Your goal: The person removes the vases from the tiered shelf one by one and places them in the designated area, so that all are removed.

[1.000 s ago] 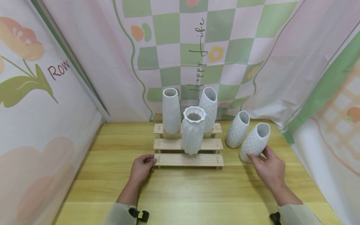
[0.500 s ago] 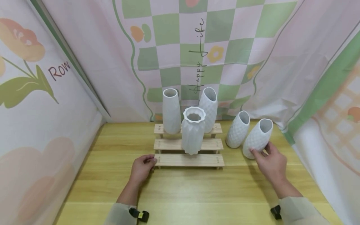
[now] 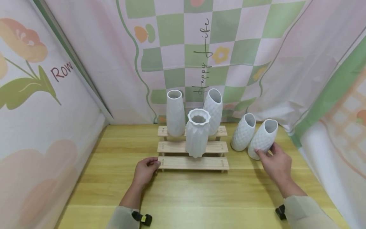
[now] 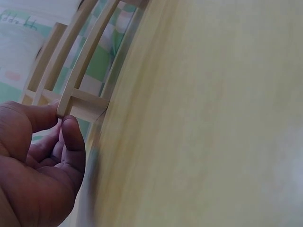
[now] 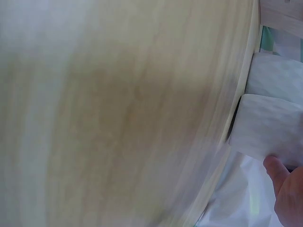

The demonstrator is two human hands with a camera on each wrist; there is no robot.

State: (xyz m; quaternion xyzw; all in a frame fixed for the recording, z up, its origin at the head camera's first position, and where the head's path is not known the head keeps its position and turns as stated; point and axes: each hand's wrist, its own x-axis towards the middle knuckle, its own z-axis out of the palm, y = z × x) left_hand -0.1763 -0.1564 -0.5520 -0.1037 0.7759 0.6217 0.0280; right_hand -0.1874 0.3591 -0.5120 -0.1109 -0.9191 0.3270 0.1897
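Observation:
In the head view, my right hand [image 3: 275, 163] grips the lower side of a white diamond-textured vase [image 3: 263, 138] with a slanted mouth. Its base is down at the tabletop, close beside a similar white vase [image 3: 243, 133]. At the left, my left hand [image 3: 145, 171] pinches the end of the lowest step of a three-step wooden stand [image 3: 194, 163]; the left wrist view shows thumb and finger on that board [image 4: 71, 90]. A ribbed vase with a scalloped rim [image 3: 197, 140] stands on the middle step. The top step bears a tall vase [image 3: 175, 116] and a slant-mouthed one [image 3: 215, 111].
The wood-grain table [image 3: 194, 197] runs back to a green-and-white checked cloth [image 3: 197, 54]. More printed cloth hangs at the left [image 3: 34, 121] and right [image 3: 343, 105], along the table's sides.
My right hand has moved the vase slightly back and to the right, then lately only a little. My left hand stays on the stand, which has not moved.

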